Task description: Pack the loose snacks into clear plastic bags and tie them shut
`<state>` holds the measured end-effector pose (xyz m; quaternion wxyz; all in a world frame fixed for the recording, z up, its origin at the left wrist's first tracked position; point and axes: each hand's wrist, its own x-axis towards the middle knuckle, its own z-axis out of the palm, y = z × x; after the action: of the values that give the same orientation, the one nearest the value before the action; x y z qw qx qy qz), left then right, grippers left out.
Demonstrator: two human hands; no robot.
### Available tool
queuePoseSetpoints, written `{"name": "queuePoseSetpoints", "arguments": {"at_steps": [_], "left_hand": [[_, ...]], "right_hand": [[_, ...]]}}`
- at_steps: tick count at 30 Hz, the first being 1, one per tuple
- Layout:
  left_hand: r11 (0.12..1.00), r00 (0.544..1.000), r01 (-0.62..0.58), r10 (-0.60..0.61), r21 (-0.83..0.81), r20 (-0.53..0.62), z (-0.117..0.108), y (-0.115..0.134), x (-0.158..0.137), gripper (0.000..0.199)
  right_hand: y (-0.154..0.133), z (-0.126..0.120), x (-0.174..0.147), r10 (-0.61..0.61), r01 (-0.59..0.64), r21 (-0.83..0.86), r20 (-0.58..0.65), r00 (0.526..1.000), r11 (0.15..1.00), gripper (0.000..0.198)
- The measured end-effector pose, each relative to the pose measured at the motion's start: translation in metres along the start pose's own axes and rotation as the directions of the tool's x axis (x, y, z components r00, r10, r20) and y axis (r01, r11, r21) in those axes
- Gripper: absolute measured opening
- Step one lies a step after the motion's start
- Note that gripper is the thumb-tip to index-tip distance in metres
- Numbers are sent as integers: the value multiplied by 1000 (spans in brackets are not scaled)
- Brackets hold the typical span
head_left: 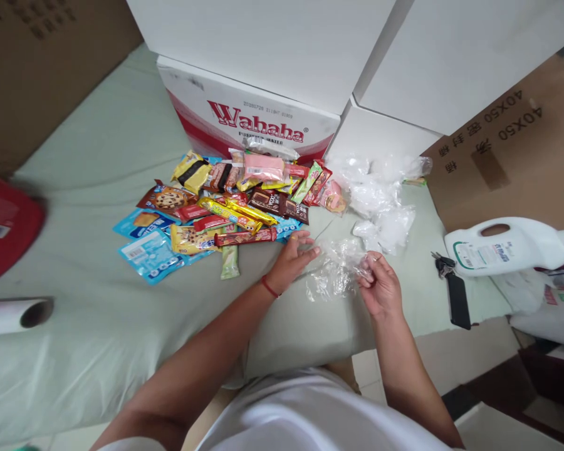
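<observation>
Between my hands is a crumpled clear plastic bag (331,275). My right hand (380,285) pinches its right edge between thumb and fingers. At the bag's left side, my left hand (291,260) has its fingers apart and holds nothing. Just beyond the left hand spreads a heap of wrapped snacks: a red snack bar (245,237), a yellow stick packet (230,216), brown cocoa packets (266,200), a pink packet (264,168) and blue pouches (153,255). Several bunched clear bags (380,194) lie to the right of the heap.
A Wahaha water carton (258,116) and white boxes (263,37) stand behind the heap. To the right are a white detergent bottle (502,247), keys with a black case (457,300) and a cardboard box (507,144). At left lie a red object (7,219) and a white roll (4,315).
</observation>
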<state>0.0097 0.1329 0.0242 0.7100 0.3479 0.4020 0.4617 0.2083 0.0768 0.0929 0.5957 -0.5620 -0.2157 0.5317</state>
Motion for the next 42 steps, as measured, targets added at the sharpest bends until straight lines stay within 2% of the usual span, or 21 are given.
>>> {"name": "queuePoseSetpoints", "arguments": {"at_steps": [2,4,6,9,12,17,19,21,23,26,28,31,33,35,38,40,42], "left_hand": [[999,998,0,-2,40,67,-2,-1,2,63],[994,992,-30,17,106,124,-4,-2,6,47],[986,993,-66,49,156,110,-6,-2,9,34],[980,995,-91,84,179,47,-9,-1,12,34],[970,994,-111,107,217,33,-11,2,13,33],[934,974,-224,208,277,87,-8,5,12,30],[939,976,-214,196,271,94,-7,4,11,32],[951,987,-161,155,263,46,-6,2,10,32],[949,988,-140,152,281,-21,-6,0,8,29],[910,973,-163,212,381,-88,-4,-1,4,25],[845,953,-191,281,500,-110,1,1,-2,24],[746,920,-238,378,622,-101,14,6,-16,25],[725,906,-256,410,639,-102,22,13,-26,25],[742,900,-236,410,627,-147,24,23,-36,25],[824,884,-163,366,543,-290,14,36,-49,23],[906,875,-99,276,411,-398,0,39,-60,23],[968,860,-21,146,252,-489,-16,35,-72,25]], "right_hand": [[-3,1,2,15,-17,44,47,999,999,33],[-4,-1,5,24,-31,86,82,996,996,34],[-3,-7,7,27,-38,127,82,996,991,35],[2,-17,8,51,-54,114,25,998,992,38],[10,-28,5,71,-75,-39,-81,994,996,41],[21,-43,6,-66,15,-257,-190,980,966,45],[22,-47,7,-179,93,-336,-237,955,937,44],[20,-49,1,-311,170,-459,-252,916,872,39],[16,-47,-11,-371,212,-586,-166,914,782,38],[11,-34,-35,-288,297,-694,133,948,656,52],[14,-21,-47,-249,385,-721,294,923,576,53],[22,-1,-52,-302,454,-778,349,887,434,57],[26,5,-50,-350,447,-802,319,881,396,54],[28,5,-47,-400,443,-787,273,875,429,42],[30,-2,-46,-445,434,-718,192,875,544,35],[35,-9,-46,-418,401,-663,145,897,632,35],[43,-14,-46,-340,338,-610,117,933,717,38]]}}
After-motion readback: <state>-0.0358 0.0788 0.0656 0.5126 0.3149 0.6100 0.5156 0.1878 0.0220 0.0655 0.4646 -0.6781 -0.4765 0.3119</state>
